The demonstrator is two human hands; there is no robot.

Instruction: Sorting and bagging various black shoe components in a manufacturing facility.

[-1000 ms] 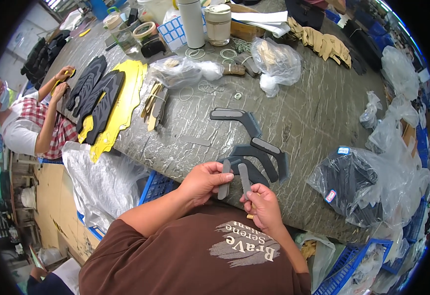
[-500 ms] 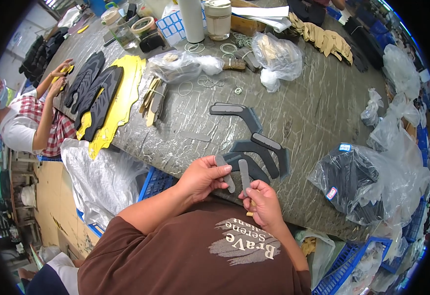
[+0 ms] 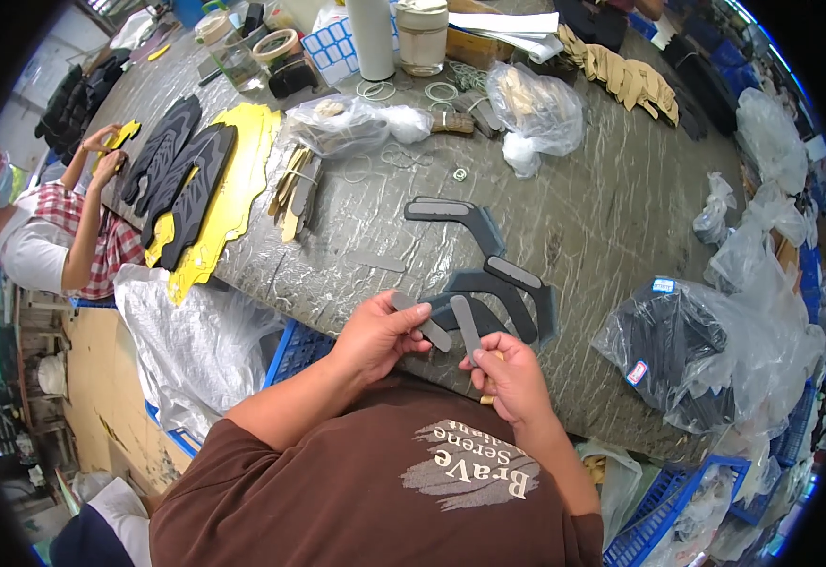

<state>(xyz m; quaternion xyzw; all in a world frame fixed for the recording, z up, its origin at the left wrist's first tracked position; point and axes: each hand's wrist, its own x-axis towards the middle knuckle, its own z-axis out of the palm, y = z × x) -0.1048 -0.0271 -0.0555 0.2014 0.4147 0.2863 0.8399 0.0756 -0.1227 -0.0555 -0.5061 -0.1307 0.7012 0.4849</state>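
Note:
My left hand (image 3: 375, 338) pinches a flat grey strip with rounded ends (image 3: 434, 333) between thumb and fingers. My right hand (image 3: 515, 381) holds a second grey strip (image 3: 466, 321) upright from its fingertips. Something tan or yellowish (image 3: 486, 401) peeks out of the right palm, mostly hidden. Just beyond both hands lie several dark, bent, overlapping pieces (image 3: 505, 307) on the table. One bent black piece (image 3: 477, 227) bears a grey strip (image 3: 439, 208) along its far end, and another grey strip (image 3: 513, 272) sits on a piece nearer me. A loose grey strip (image 3: 376, 261) rests left of them.
Yellow sheets (image 3: 243, 180) with black-grey cut pieces (image 3: 191, 184) lie left, near a masked co-worker (image 3: 63, 231). A banded strip bundle (image 3: 294, 194), plastic bags (image 3: 536, 109), jars (image 3: 421, 42) and rubber bands stand farther back. A bag of black pieces (image 3: 672, 331) lies right.
The left-hand strip has tilted from nearly upright to a slant and moved slightly left and up. The right-hand strip has shifted slightly left and away from me. Both hands still hold their strips.

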